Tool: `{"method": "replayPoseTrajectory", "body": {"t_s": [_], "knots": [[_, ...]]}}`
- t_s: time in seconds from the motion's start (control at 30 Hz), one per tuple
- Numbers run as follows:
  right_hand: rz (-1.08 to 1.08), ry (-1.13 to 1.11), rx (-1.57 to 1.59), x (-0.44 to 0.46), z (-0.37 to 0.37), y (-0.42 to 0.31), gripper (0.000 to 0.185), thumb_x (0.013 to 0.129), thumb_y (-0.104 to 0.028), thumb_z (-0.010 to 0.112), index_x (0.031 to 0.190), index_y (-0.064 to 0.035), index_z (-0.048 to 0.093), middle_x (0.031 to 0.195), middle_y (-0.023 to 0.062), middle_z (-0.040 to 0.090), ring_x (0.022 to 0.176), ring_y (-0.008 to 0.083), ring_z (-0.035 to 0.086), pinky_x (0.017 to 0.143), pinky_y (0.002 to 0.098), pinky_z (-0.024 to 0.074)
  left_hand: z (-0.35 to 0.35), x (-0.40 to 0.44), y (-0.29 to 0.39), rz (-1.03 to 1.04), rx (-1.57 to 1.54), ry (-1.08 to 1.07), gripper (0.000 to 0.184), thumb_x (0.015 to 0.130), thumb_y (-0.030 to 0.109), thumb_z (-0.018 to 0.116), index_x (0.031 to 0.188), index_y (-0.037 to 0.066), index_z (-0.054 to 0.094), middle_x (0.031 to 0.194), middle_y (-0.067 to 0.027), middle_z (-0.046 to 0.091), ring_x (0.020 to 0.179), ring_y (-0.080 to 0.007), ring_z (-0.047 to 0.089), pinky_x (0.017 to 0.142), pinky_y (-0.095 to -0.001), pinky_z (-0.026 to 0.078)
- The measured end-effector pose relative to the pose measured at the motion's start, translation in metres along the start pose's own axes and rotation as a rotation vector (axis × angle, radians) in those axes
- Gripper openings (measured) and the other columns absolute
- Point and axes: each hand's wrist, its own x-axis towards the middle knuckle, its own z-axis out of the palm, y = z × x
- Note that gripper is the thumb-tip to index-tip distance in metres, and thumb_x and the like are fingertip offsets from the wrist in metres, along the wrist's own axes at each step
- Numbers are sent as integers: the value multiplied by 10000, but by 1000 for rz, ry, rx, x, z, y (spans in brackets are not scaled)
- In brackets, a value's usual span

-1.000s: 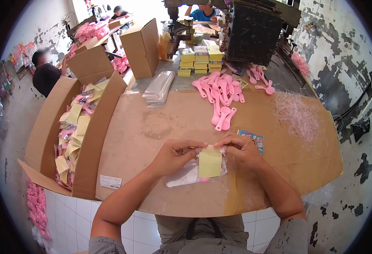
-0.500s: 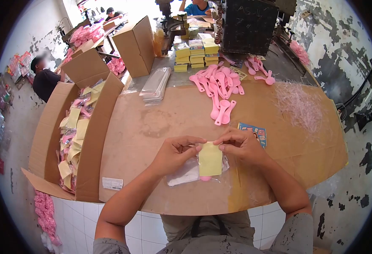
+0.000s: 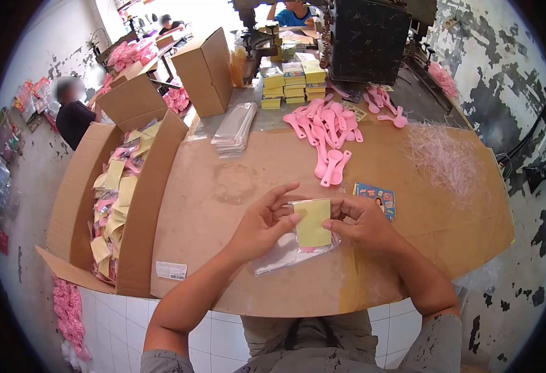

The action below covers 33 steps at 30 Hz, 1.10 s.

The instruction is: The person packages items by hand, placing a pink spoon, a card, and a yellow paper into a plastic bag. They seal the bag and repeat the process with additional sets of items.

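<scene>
A small clear plastic bag with a yellow card (image 3: 314,227) in it is held up in front of me. Something pink, partly hidden, shows at the bag's lower end. My left hand (image 3: 262,225) pinches the left edge, thumb in front and fingers behind. On the right edge, my right hand (image 3: 367,225) grips it the same way, its fingers mostly behind the card. Below lie flat clear plastic bags (image 3: 274,260) on the cardboard. Just beyond my right hand is a blue printed card (image 3: 379,198).
Pink scoops (image 3: 329,127) lie heaped ahead, with card stacks (image 3: 295,79) behind. A bundle of clear bags (image 3: 234,127) lies left of them. An open carton (image 3: 153,214) of filled bags stands at left; plastic strands (image 3: 441,152) lie right. Other people sit farther back.
The bag with the yellow card has risen slightly and tilted. My hands have shifted from its top edge to its sides, and my left fingers have spread behind it.
</scene>
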Motion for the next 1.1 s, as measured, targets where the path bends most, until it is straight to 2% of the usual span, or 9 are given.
{"method": "replayPoseTrajectory", "body": {"t_s": [0.17,0.27,0.33,0.43,0.53,0.6,0.67,0.77,1.1], "knots": [[-141,84,70,-1,0,-12,313,988,-63,679,1293,1,651,1064,52,712,930,112,665,845,287,532,-27,1,-1,-199,134,-198,314,1008,140,679,1282,-7,636,1076,-72,724,881,-132,709,735,-298,586],[-159,161,-10,-1,-20,-12,306,989,-117,688,1276,-13,668,1067,46,715,949,111,665,877,308,527,-60,9,8,101,76,180,366,1071,274,568,1319,8,608,1160,-101,712,934,-174,717,805,-328,590],[-142,212,-148,-1,-38,-15,326,975,-148,703,1272,-18,673,1081,56,718,979,129,671,896,332,527,-79,20,37,448,-325,579,394,1089,337,506,1341,46,593,1210,-85,679,1089,-195,683,886,-356,575],[-123,307,-513,-4,-60,-24,369,931,-178,736,1259,-18,679,1105,98,714,1040,200,683,917,374,528,-93,20,65,527,-628,689,543,1101,428,367,1467,42,479,1380,-99,625,1196,-211,628,1033,-378,488],[-151,335,-925,-13,-82,-30,390,883,-196,771,1219,-13,696,1104,145,694,1073,284,673,924,401,527,-101,28,9,358,-159,504,473,1064,310,492,1456,46,513,1322,-103,656,1126,-200,654,960,-355,519],[-88,281,-993,-22,-96,-29,387,854,-192,792,1185,-7,710,1096,171,678,1070,330,660,923,415,526,-63,23,0,122,503,261,406,970,174,638,1359,58,626,1257,-102,680,1058,-186,665,886,-367,537],[44,201,-958,-25,-97,-29,378,829,-180,820,1149,-4,719,1080,164,681,1034,317,667,910,410,530,-34,10,-10,234,774,-33,289,895,179,775,1145,46,716,1087,-108,673,961,-248,658,834,-381,529],[110,169,-867,-25,-103,-20,359,794,-146,849,1095,4,723,1067,155,680,992,306,672,889,401,535,-11,-2,-14,351,998,-162,272,853,150,792,1104,57,743,1032,-106,679,937,-267,661,802,-386,533],[-28,280,-888,-23,-108,-19,287,801,-79,835,1045,-1,704,918,101,730,834,192,662,807,352,530,-10,-4,-23,127,803,-121,182,875,135,791,1028,47,747,954,-99,677,841,-237,667,761,-353,545]]}}
